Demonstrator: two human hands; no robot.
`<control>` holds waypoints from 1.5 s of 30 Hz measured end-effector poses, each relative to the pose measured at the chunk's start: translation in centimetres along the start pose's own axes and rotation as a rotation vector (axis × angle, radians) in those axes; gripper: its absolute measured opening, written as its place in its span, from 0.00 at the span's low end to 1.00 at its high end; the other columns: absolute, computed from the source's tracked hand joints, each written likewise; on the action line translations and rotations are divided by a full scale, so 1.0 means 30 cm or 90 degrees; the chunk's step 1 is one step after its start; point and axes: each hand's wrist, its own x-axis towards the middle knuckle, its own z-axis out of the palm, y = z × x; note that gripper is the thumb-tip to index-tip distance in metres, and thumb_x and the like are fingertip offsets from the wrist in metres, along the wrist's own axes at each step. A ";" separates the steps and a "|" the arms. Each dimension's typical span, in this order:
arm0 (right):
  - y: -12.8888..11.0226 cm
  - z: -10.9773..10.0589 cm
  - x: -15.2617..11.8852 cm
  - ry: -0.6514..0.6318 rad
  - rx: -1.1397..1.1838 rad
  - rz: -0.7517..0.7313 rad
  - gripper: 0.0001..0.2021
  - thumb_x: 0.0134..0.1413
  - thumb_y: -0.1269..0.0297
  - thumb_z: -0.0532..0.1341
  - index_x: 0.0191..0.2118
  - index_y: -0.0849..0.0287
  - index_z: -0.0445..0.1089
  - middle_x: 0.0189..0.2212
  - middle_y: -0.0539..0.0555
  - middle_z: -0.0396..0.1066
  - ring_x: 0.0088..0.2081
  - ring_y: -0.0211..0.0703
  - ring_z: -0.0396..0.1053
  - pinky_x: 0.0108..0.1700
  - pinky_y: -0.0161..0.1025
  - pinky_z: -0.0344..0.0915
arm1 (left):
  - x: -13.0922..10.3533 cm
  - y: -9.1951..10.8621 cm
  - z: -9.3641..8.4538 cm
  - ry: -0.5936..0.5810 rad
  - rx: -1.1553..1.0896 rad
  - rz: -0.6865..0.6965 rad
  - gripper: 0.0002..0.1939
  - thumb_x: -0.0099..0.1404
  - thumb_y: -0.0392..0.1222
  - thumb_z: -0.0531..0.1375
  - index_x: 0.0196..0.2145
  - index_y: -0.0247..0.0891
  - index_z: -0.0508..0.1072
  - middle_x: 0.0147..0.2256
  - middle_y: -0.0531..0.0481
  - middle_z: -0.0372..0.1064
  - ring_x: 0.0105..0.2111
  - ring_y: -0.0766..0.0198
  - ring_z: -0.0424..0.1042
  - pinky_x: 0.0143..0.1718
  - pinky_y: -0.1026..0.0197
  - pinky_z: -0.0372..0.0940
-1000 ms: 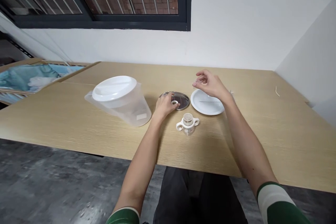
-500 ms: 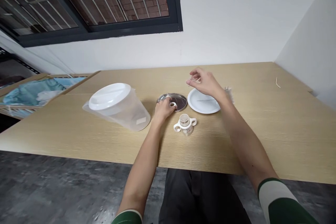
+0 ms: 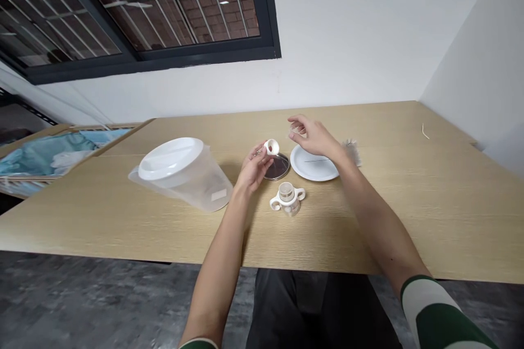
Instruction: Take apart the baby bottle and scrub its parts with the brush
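Note:
My left hand [image 3: 252,168] pinches a white ring-shaped bottle collar [image 3: 271,146], lifted above a round steel tray [image 3: 280,168] and tilted so its opening shows. My right hand [image 3: 311,135] is raised over the far part of a white plate [image 3: 311,170], with thumb and fingers closed around a small clear piece [image 3: 293,131] that is mostly hidden. Nearer to me, a small clear bottle with two white handles [image 3: 287,199] stands upright without a lid. A thin dark rod [image 3: 317,161] lies across the plate.
To the left, a translucent pitcher with a white lid [image 3: 184,174] stands on the wooden table [image 3: 164,232]. A bristly grey brush [image 3: 352,151] lies past my right wrist. A basket lined with blue cloth [image 3: 53,152] stands at far left, and a short pale strip [image 3: 424,131] lies far right.
My left hand has picked the white collar up off the steel tray and turned it. My right hand has shifted slightly left and lower, still pinching the clear piece. The view has tilted a little.

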 end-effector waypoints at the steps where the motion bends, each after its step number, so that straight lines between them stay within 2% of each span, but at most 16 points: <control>1: -0.007 0.004 -0.001 -0.007 0.014 -0.017 0.21 0.58 0.66 0.62 0.58 0.62 0.69 0.49 0.61 0.77 0.48 0.47 0.73 0.55 0.48 0.68 | -0.006 0.001 0.009 -0.011 -0.037 -0.012 0.16 0.59 0.39 0.71 0.45 0.37 0.76 0.38 0.49 0.78 0.34 0.67 0.77 0.38 0.66 0.71; 5: -0.038 0.025 -0.009 -0.052 0.050 -0.068 0.22 0.57 0.66 0.64 0.58 0.60 0.70 0.52 0.59 0.76 0.48 0.46 0.74 0.55 0.45 0.69 | -0.028 -0.007 0.042 -0.044 -0.128 -0.062 0.06 0.66 0.37 0.65 0.40 0.35 0.75 0.39 0.46 0.78 0.36 0.64 0.78 0.40 0.63 0.73; 10: -0.040 0.057 -0.007 -0.093 -0.020 -0.076 0.17 0.56 0.68 0.66 0.52 0.62 0.76 0.50 0.60 0.75 0.45 0.46 0.73 0.53 0.46 0.70 | -0.040 -0.025 0.071 -0.076 -0.178 -0.092 0.02 0.70 0.35 0.61 0.39 0.35 0.74 0.36 0.45 0.78 0.34 0.64 0.78 0.41 0.62 0.75; 14: -0.014 0.068 0.001 -0.096 -0.021 -0.088 0.15 0.55 0.68 0.67 0.49 0.59 0.78 0.47 0.59 0.73 0.39 0.41 0.72 0.49 0.44 0.71 | -0.039 -0.038 0.076 -0.105 -0.210 -0.123 0.03 0.71 0.34 0.59 0.39 0.34 0.73 0.34 0.46 0.77 0.34 0.64 0.79 0.41 0.63 0.75; 18: 0.014 0.074 0.007 -0.115 0.035 -0.102 0.16 0.53 0.67 0.70 0.49 0.56 0.79 0.44 0.56 0.74 0.41 0.42 0.72 0.48 0.44 0.71 | -0.036 -0.043 0.074 -0.098 -0.251 -0.134 0.06 0.74 0.35 0.56 0.39 0.34 0.72 0.33 0.46 0.76 0.32 0.66 0.78 0.39 0.64 0.74; 22: 0.034 0.101 0.012 -0.120 0.084 -0.109 0.17 0.52 0.67 0.70 0.49 0.54 0.79 0.46 0.56 0.75 0.43 0.43 0.72 0.49 0.44 0.71 | -0.033 -0.037 0.078 -0.080 -0.252 -0.141 0.08 0.75 0.37 0.55 0.38 0.34 0.72 0.30 0.47 0.75 0.28 0.68 0.75 0.37 0.65 0.74; 25: 0.034 0.115 0.010 -0.126 0.113 -0.096 0.20 0.52 0.66 0.70 0.52 0.54 0.77 0.50 0.57 0.75 0.45 0.43 0.73 0.50 0.45 0.71 | -0.035 -0.027 0.081 -0.088 -0.258 -0.151 0.10 0.75 0.41 0.55 0.38 0.33 0.73 0.30 0.47 0.74 0.28 0.68 0.75 0.36 0.65 0.73; 29: 0.010 0.092 0.000 -0.132 0.148 -0.048 0.25 0.53 0.61 0.70 0.57 0.58 0.73 0.51 0.59 0.75 0.45 0.44 0.74 0.52 0.47 0.71 | -0.041 -0.004 0.078 -0.078 -0.229 -0.134 0.09 0.72 0.43 0.60 0.40 0.34 0.73 0.32 0.48 0.76 0.30 0.69 0.75 0.38 0.67 0.73; 34: -0.018 0.060 -0.004 -0.170 0.198 -0.026 0.15 0.59 0.61 0.65 0.50 0.60 0.76 0.48 0.58 0.78 0.46 0.44 0.75 0.54 0.47 0.70 | -0.040 0.006 0.065 -0.056 -0.209 -0.098 0.11 0.70 0.46 0.63 0.40 0.35 0.74 0.30 0.49 0.75 0.30 0.69 0.75 0.38 0.67 0.73; 39: -0.024 0.081 0.001 -0.159 0.190 0.006 0.12 0.56 0.66 0.64 0.46 0.62 0.75 0.45 0.58 0.79 0.42 0.42 0.75 0.49 0.43 0.71 | -0.035 -0.018 0.062 -0.052 -0.199 -0.073 0.07 0.69 0.42 0.64 0.38 0.35 0.74 0.33 0.48 0.76 0.31 0.67 0.75 0.39 0.65 0.73; 45: -0.040 0.081 -0.007 -0.145 0.170 0.056 0.11 0.50 0.68 0.65 0.41 0.63 0.72 0.35 0.53 0.76 0.34 0.39 0.71 0.38 0.37 0.68 | -0.040 -0.031 0.066 -0.043 -0.191 -0.058 0.01 0.67 0.35 0.64 0.36 0.35 0.74 0.36 0.47 0.77 0.34 0.66 0.76 0.42 0.63 0.74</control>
